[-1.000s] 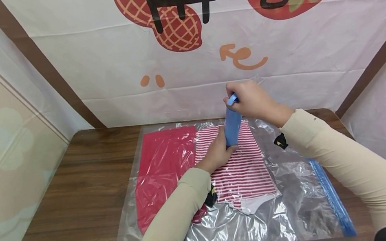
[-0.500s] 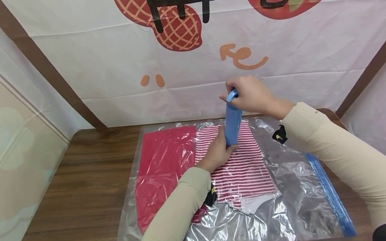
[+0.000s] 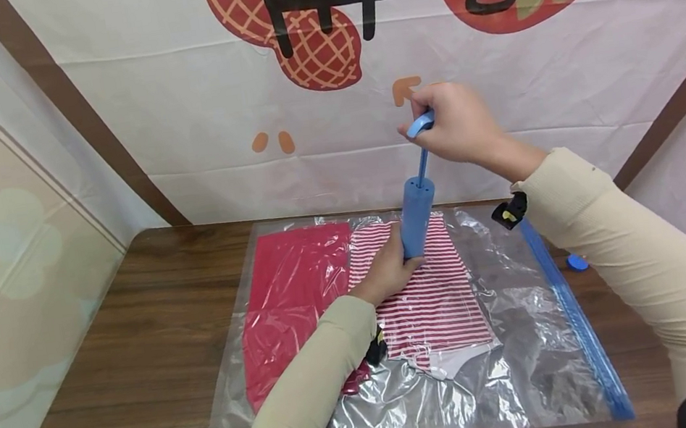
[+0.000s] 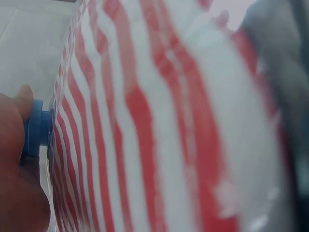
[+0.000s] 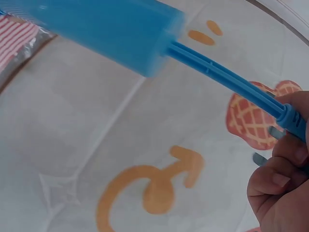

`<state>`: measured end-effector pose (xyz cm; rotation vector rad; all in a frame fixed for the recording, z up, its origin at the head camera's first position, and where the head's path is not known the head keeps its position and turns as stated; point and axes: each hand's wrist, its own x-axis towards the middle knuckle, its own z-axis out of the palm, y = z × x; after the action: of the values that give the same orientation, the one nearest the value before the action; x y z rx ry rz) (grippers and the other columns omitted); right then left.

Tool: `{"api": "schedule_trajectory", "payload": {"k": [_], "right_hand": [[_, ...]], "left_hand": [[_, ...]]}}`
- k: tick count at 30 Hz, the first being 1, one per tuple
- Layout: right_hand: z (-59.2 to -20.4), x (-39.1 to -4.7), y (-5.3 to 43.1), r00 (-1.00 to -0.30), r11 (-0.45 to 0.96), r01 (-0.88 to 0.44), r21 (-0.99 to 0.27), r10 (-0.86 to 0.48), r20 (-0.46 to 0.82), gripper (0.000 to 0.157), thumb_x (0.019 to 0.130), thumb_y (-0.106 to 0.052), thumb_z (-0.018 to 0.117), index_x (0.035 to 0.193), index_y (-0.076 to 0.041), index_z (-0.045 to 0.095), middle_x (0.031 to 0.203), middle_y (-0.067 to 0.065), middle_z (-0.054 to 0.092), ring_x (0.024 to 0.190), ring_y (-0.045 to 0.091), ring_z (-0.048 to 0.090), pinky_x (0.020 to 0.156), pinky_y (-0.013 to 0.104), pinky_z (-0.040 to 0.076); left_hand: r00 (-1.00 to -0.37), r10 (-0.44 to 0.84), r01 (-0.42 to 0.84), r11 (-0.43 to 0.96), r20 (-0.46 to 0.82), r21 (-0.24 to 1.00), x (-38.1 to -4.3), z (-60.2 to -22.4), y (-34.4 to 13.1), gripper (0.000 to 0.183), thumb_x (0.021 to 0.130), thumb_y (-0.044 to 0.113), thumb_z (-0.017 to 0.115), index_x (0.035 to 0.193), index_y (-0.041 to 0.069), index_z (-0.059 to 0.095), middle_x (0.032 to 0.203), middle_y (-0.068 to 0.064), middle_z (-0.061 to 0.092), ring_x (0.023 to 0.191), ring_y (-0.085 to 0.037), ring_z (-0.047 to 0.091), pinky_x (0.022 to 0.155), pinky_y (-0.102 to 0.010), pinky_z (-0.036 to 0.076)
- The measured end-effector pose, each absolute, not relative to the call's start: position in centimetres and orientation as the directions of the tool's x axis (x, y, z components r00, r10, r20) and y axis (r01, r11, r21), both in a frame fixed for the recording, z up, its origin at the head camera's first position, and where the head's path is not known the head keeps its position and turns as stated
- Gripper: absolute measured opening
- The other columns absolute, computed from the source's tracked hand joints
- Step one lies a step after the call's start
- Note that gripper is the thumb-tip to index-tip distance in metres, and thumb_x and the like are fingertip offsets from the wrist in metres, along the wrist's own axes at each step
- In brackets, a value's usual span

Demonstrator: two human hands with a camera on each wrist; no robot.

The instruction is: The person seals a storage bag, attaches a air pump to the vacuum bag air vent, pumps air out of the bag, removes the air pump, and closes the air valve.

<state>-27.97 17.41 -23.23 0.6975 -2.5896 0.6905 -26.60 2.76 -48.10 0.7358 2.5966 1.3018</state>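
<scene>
A blue hand pump [image 3: 419, 218] stands tilted on a clear vacuum storage bag [image 3: 518, 335]. My left hand [image 3: 388, 266] grips the pump's lower end, where the left wrist view shows its blue base [image 4: 36, 129] against the bag. With curled fingers my right hand [image 3: 458, 123] holds the pump's handle [image 3: 421, 123]. The rod [image 5: 227, 79] is drawn well out of the barrel, as the right wrist view shows. Inside the bag lie a red garment [image 3: 294, 287] and a red-and-white striped garment [image 3: 434, 303], side by side.
The bag's blue zip edge [image 3: 579, 327] runs along its right side. Beyond it, a small round blue cap [image 3: 576, 262] lies on the wooden table [image 3: 109, 378]. A printed cloth backdrop [image 3: 204, 116] hangs right behind the table.
My right hand has moved up and slightly right, pulling the handle and rod out of the barrel. The left hand stays at the base. The blue cap has come into view.
</scene>
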Motion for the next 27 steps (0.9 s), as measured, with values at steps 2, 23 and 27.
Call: {"api": "schedule_trajectory", "payload": {"k": [2, 23, 27], "right_hand": [[-22.4, -27.8, 17.5, -0.820, 0.761, -0.530, -0.374, -0.349, 0.452, 0.032, 0.093, -0.015, 0.075, 0.072, -0.004, 0.053, 0.062, 0.009, 0.045, 0.060, 0.022, 0.046, 0.052, 0.030, 0.036], [-17.3, -27.4, 17.0, -0.784, 0.758, -0.513, -0.403, -0.221, 0.581, 0.023, 0.090, -0.011, 0.075, 0.079, 0.000, 0.058, 0.071, 0.010, 0.055, 0.072, 0.015, 0.047, 0.062, 0.023, 0.043], [-16.8, -27.3, 17.2, -0.789, 0.760, -0.501, -0.414, -0.205, 0.579, 0.026, 0.090, -0.016, 0.077, 0.080, -0.001, 0.058, 0.072, 0.009, 0.054, 0.072, 0.015, 0.048, 0.064, 0.022, 0.044]], "left_hand": [[-0.869, 0.487, 0.360, 0.505, 0.086, 0.784, -26.6, -48.1, 2.8, 0.069, 0.101, 0.022, 0.066, 0.150, 0.009, 0.020, 0.143, -0.020, 0.050, 0.135, -0.033, 0.052, 0.114, -0.047, 0.040], [-0.873, 0.482, 0.349, 0.506, 0.077, 0.789, -26.8, -48.3, 2.9, 0.070, 0.101, 0.023, 0.066, 0.151, 0.009, 0.019, 0.145, -0.020, 0.049, 0.137, -0.033, 0.050, 0.115, -0.048, 0.038], [-0.875, 0.480, 0.344, 0.510, 0.071, 0.788, -26.8, -48.3, 2.9, 0.069, 0.101, 0.024, 0.066, 0.150, 0.009, 0.020, 0.145, -0.020, 0.049, 0.137, -0.034, 0.050, 0.114, -0.049, 0.039]]}}
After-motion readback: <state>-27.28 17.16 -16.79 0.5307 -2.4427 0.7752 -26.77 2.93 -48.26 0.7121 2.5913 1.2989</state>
